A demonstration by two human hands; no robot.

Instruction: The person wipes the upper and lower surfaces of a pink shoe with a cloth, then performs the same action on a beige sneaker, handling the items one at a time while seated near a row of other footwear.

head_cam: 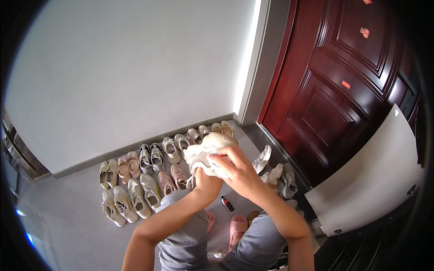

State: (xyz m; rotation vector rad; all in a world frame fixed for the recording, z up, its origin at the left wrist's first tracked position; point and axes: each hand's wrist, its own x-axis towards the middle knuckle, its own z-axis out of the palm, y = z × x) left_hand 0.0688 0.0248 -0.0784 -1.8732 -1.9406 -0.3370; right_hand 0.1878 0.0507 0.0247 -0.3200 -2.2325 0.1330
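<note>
A cream sneaker [212, 145] is held up in front of me, over the rows of shoes. My left hand [206, 183] is in the shoe's opening and holds it from inside, the fingers hidden. My right hand [234, 166] presses a white wad, perhaps a wipe or cloth [214, 158], against the side of the sneaker, with the fingers bent around it. Below my hands a small black and red tube [228, 204] lies on the grey floor, near my pink slippers [238, 223].
Pairs of shoes [135, 200] stand in two rows along the white wall [135, 67]. More sneakers [288, 181] stand at the right, beside the threshold of a dark red door [325, 101]. A white open panel [369, 179] juts out at the right.
</note>
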